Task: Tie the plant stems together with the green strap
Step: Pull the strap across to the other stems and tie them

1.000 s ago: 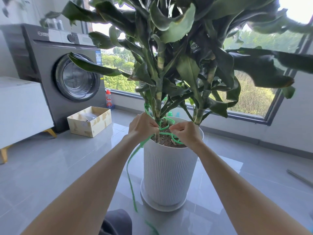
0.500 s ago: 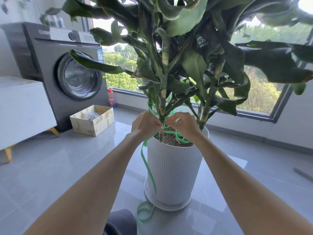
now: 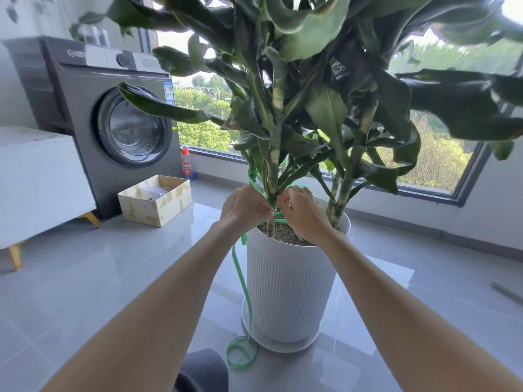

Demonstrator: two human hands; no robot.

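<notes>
Knee: a dark-clothed knee (image 3: 202, 372) sat at the near edge, between the two forearms.
Strap tail: the green strap (image 3: 244, 281) hung down the pot's left side and ended in a loose coil on the floor, touching the near-left edge of the saucer (image 3: 283, 346).
Pot: the white ribbed pot (image 3: 288, 290) stood upright on the saucer.
Left hand: the left hand (image 3: 243, 206) had its fingers curled, pinching the strap just left of the nearest stem.
Right hand: the right hand (image 3: 302, 213) was curled too, pinching the strap just right of that stem.
Strap at the plant: it wrapped the plant stems (image 3: 273, 171) low down, just above the soil.
Change: half a second before, the strap lay in slack loops over the soil and the hands were farther apart; now the hands nearly met and the loop sat snug on the stem.
Open room: bare tile floor (image 3: 85, 278) lay on both sides of the pot.
Far left: a cardboard box (image 3: 155, 199) and a washing machine (image 3: 113, 120) stood well apart from the pot.
Far: a window (image 3: 441, 165) ran behind the leaves.
</notes>
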